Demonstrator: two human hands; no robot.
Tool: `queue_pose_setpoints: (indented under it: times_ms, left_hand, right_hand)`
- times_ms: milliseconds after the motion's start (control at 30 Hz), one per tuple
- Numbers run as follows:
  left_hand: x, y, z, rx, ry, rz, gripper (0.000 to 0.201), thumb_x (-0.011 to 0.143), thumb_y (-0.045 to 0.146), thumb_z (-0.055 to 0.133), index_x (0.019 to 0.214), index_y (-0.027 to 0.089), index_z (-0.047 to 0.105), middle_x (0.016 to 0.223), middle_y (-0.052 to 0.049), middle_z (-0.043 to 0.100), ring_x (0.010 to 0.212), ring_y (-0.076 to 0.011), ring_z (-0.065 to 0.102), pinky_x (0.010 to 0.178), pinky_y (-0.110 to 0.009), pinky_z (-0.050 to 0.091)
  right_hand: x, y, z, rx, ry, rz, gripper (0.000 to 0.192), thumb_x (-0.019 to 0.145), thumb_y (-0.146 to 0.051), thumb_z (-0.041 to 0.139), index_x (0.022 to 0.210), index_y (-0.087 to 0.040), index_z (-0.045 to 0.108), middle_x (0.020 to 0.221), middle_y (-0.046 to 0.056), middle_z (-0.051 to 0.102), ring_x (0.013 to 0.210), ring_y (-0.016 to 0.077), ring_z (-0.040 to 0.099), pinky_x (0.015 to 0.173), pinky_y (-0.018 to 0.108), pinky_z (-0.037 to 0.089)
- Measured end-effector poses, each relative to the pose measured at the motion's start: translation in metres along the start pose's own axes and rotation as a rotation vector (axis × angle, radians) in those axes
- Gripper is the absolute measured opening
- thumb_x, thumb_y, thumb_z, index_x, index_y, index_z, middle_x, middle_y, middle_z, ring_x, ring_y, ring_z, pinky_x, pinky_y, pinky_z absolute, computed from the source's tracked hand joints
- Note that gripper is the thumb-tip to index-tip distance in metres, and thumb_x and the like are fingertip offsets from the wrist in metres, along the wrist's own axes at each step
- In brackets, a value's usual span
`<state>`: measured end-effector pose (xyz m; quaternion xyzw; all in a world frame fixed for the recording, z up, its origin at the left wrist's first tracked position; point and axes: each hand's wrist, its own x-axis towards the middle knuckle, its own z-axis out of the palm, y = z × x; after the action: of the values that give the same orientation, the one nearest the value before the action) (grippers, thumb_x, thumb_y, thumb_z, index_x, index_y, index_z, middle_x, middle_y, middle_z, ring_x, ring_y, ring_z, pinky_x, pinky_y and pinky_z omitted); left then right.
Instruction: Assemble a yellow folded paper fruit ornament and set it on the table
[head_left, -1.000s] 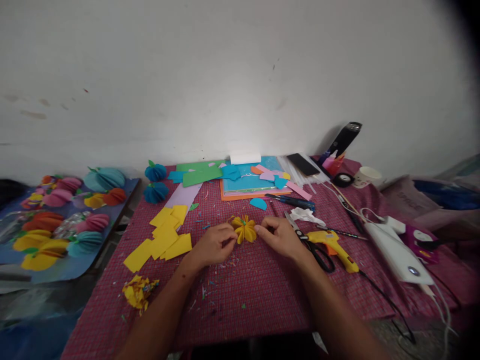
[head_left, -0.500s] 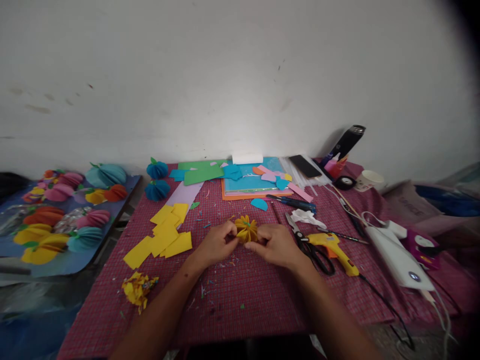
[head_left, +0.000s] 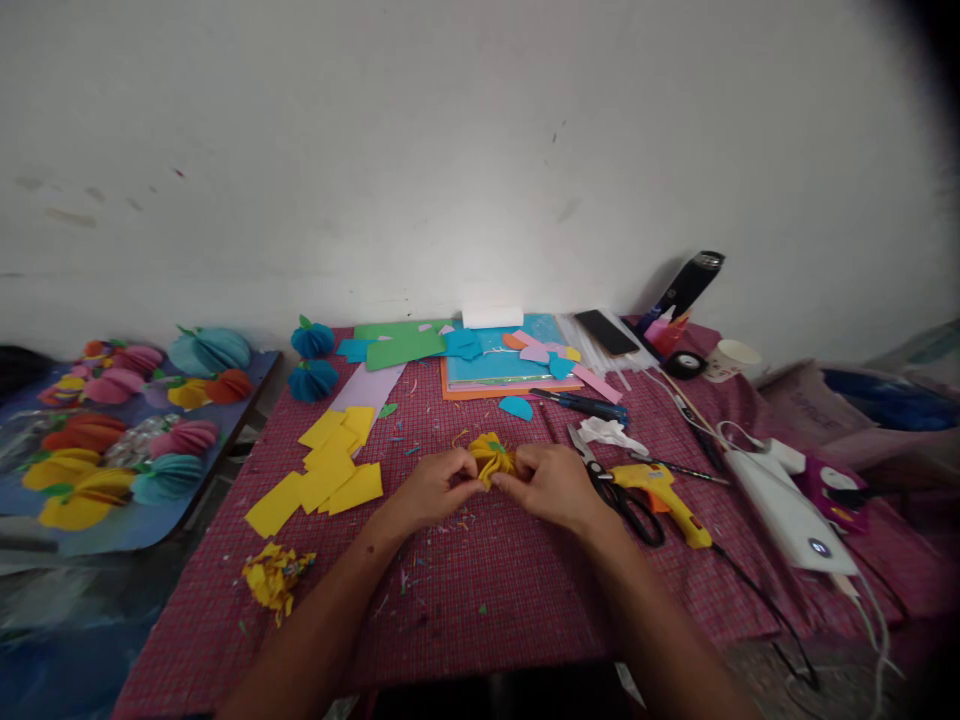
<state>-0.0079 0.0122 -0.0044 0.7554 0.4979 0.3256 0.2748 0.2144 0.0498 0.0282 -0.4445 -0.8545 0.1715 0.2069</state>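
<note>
Between my two hands is a small yellow paper pumpkin (head_left: 491, 455) with folded segments and a bit of green at its top. My left hand (head_left: 442, 485) pinches its left side, thumb and forefinger closed on the paper. On the other side my right hand (head_left: 551, 485) grips it, with the thumb at the front edge. The fingers cover part of both sides. Yellow paper pieces (head_left: 330, 465) lie to the left of my left hand. Close to my right hand are black-handled scissors (head_left: 626, 505) and a yellow glue gun (head_left: 667, 495).
Finished blue paper pumpkins (head_left: 313, 380) stand at the back left. Crumpled yellow paper (head_left: 276, 580) sits at the front left. Coloured sheets (head_left: 405, 350), a phone (head_left: 606, 332), a black bottle (head_left: 694, 285) and a white power bank (head_left: 787, 510) with cables occupy the back and right.
My left thumb and fingers have moved inward and pressed together the pumpkin's front segments, which were fanned out. The right hand keeps its hold, almost in place.
</note>
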Motion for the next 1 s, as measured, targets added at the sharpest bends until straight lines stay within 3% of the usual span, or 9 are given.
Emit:
queue_pose_setpoints:
  times_ms: [267, 467, 600, 700, 833, 1000]
  left_hand:
    - [0.001, -0.003, -0.009, -0.046, 0.025, -0.060, 0.015, 0.083, 0.030, 0.069, 0.079, 0.018, 0.060, 0.074, 0.003, 0.063, 0.068, -0.0114, 0.056, 0.064, -0.023, 0.040]
    - [0.001, -0.001, -0.018, -0.111, -0.003, -0.094, 0.012, 0.082, 0.026, 0.068, 0.082, 0.017, 0.061, 0.076, 0.003, 0.063, 0.070, -0.0115, 0.056, 0.065, -0.022, 0.041]
    - [0.002, 0.003, -0.020, -0.121, -0.069, -0.048, 0.005, 0.085, 0.023, 0.065, 0.087, 0.018, 0.065, 0.080, 0.002, 0.067, 0.072, -0.0116, 0.059, 0.066, -0.022, 0.042]
    - [0.003, 0.003, -0.022, -0.075, -0.126, 0.035, 0.010, 0.088, 0.023, 0.061, 0.084, 0.019, 0.069, 0.083, 0.000, 0.070, 0.077, -0.0132, 0.063, 0.071, -0.025, 0.045]
    - [0.003, 0.001, -0.024, -0.076, -0.119, 0.084, 0.014, 0.091, 0.022, 0.057, 0.089, 0.021, 0.070, 0.089, -0.002, 0.072, 0.083, -0.0147, 0.065, 0.078, -0.027, 0.048]
    - [0.003, 0.001, -0.026, -0.048, -0.094, 0.075, 0.016, 0.090, 0.018, 0.055, 0.088, 0.021, 0.070, 0.088, -0.002, 0.072, 0.082, -0.0146, 0.066, 0.077, -0.027, 0.048]
  right_hand:
    - [0.000, 0.006, 0.000, 0.041, 0.006, 0.017, 0.025, 0.078, -0.025, 0.059, 0.057, -0.019, 0.047, 0.058, -0.002, 0.055, 0.053, 0.0113, 0.046, 0.053, 0.026, 0.022]
    - [0.002, 0.012, 0.000, 0.184, 0.020, 0.012, 0.027, 0.082, -0.028, 0.059, 0.058, -0.020, 0.048, 0.057, -0.003, 0.053, 0.054, 0.0117, 0.048, 0.054, 0.025, 0.030]
    - [0.005, 0.014, -0.002, 0.360, 0.155, 0.016, 0.010, 0.086, -0.027, 0.055, 0.085, -0.020, 0.063, 0.080, 0.002, 0.065, 0.070, 0.0154, 0.057, 0.063, 0.026, 0.042]
    - [0.007, 0.016, 0.000, 0.421, 0.117, -0.006, 0.026, 0.082, -0.018, 0.054, 0.106, -0.022, 0.065, 0.100, 0.004, 0.069, 0.084, 0.0178, 0.062, 0.074, 0.030, 0.048]
    - [0.008, 0.017, 0.003, 0.466, 0.033, -0.043, 0.032, 0.080, -0.011, 0.050, 0.103, -0.022, 0.069, 0.101, 0.003, 0.071, 0.095, 0.0199, 0.063, 0.088, 0.036, 0.049]
    - [0.007, 0.016, 0.004, 0.508, 0.014, -0.059, 0.039, 0.074, -0.007, 0.046, 0.103, -0.023, 0.068, 0.102, 0.002, 0.071, 0.093, 0.0185, 0.064, 0.085, 0.034, 0.050]
